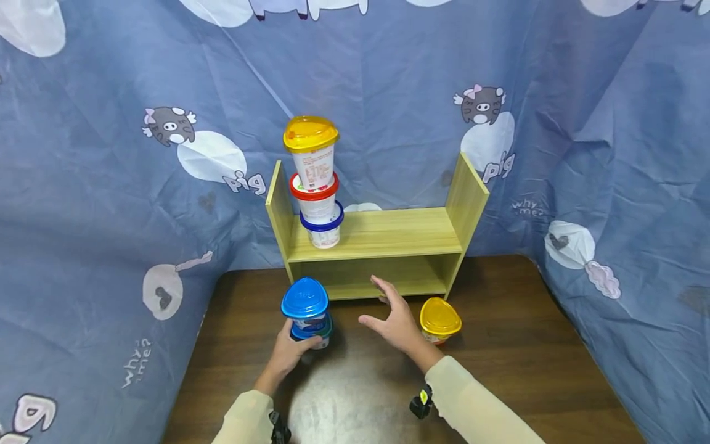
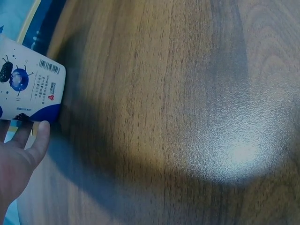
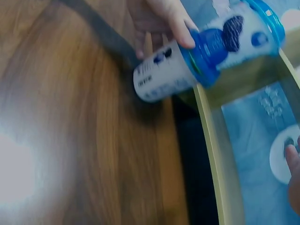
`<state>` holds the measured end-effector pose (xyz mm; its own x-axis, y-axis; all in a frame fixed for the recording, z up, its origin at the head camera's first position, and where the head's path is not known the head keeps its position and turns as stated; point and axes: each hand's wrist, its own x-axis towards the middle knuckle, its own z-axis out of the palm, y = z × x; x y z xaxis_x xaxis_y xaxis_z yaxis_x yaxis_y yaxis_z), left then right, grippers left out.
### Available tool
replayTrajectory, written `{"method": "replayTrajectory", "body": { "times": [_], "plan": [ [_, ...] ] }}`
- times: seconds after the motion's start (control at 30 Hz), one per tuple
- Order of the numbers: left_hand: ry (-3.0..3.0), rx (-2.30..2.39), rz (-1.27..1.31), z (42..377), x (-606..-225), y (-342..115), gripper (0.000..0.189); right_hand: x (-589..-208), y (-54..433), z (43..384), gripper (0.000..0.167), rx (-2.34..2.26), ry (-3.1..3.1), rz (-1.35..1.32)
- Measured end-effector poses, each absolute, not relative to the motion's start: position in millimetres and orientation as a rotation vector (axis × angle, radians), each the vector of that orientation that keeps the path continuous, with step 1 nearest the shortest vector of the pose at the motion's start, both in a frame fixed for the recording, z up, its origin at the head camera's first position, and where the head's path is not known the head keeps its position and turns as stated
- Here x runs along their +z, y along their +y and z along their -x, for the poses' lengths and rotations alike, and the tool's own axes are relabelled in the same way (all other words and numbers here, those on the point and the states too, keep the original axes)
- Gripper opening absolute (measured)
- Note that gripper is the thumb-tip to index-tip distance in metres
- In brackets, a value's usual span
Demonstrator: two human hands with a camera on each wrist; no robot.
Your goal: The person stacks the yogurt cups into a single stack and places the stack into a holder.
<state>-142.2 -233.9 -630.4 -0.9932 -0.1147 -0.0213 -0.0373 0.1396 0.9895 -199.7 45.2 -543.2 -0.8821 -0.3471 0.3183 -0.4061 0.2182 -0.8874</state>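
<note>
Two tubs with bright blue lids are stacked on the table, an upper tub (image 1: 305, 300) standing on a lower tub (image 1: 322, 343). Low on this stack, my left hand (image 1: 288, 353) holds the lower tub, thumb across its near side and fingers round the far left. The right wrist view shows the thumb at the lower tub's lid (image 3: 199, 65), and a berry print on the white wall. My right hand (image 1: 396, 324) is held over the table with fingers spread and nothing in it, between the stack and a yellow-lidded tub (image 1: 440, 317).
A light wooden two-level shelf (image 1: 388, 231) stands at the back of the table. On its upper board, at the left, is a tall stack: a yellow-lidded tub (image 1: 313, 151), a red-lidded tub (image 1: 316, 203) and a dark-blue-lidded tub (image 1: 323, 233). A patterned blue cloth (image 1: 388, 92) hangs behind.
</note>
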Motion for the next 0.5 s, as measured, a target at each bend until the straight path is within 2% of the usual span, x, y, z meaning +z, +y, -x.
{"method": "replayTrajectory", "body": {
  "times": [0.5],
  "plan": [
    [-2.330, -2.011, -0.161, 140.7, -626.9, -233.8, 0.079, -550.8, 114.3, 211.5, 0.082, 1.556, -2.565, -0.561]
  ]
}}
